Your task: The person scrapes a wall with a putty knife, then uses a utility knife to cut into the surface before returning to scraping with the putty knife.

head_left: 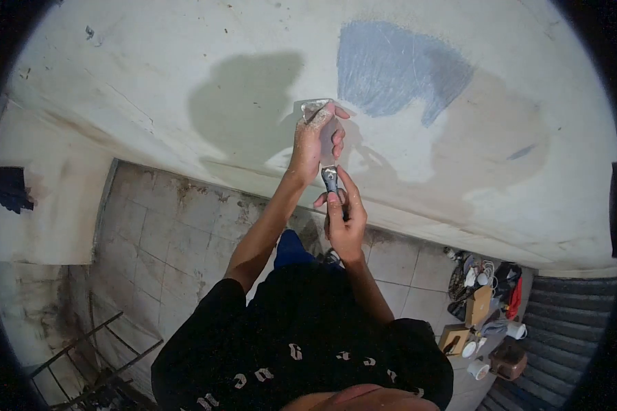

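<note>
A putty knife (330,149) with a wide metal blade and a dark handle is held between my two hands, close in front of the pale wall (267,41). My right hand (347,222) grips the handle from below, its thumb and fingers closed about it. Higher up, my left hand (310,140) is closed around the blade, its thumb near the wide end. Whitish residue shows on that thumb and along the blade's edge. Just above and right of the blade, a scratched blue-grey patch (391,68) marks the wall.
Grey floor tiles (164,240) run along the wall's foot. On the floor at right lie a cardboard box (478,306), a white cup (478,370), cables and bags, beside a dark ribbed shutter (569,315). A metal frame (106,329) stands at lower left.
</note>
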A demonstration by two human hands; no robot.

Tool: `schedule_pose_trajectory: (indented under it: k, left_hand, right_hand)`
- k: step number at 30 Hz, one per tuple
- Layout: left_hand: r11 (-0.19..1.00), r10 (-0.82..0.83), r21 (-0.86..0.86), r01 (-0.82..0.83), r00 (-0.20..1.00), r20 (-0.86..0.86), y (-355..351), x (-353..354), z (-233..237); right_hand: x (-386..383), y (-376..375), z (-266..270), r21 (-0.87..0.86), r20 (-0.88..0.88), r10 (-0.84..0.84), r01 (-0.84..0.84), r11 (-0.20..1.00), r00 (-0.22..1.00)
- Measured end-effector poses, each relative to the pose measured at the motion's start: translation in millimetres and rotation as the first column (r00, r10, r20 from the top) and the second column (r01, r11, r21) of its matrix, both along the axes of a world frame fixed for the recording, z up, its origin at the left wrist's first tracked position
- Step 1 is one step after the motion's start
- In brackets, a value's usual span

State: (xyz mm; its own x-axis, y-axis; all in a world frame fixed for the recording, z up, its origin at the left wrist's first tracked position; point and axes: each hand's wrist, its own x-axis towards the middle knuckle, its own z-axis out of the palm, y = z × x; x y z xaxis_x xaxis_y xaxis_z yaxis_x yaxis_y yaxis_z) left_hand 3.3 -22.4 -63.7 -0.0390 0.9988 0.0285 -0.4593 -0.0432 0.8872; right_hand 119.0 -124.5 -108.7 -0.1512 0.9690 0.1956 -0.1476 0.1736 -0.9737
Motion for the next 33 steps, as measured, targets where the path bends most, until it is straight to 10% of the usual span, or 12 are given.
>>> schedule_pose_trajectory:
  k: [33]
  left_hand:
    - [0.986, -0.159, -0.027, 0.162, 0.983, 0.096, 10.9, -4.7, 5.8]
  right_hand:
    - [-41.6, 4.2, -12.6, 0.054, 0.005, -0.378, 0.377, 0.925, 0.926]
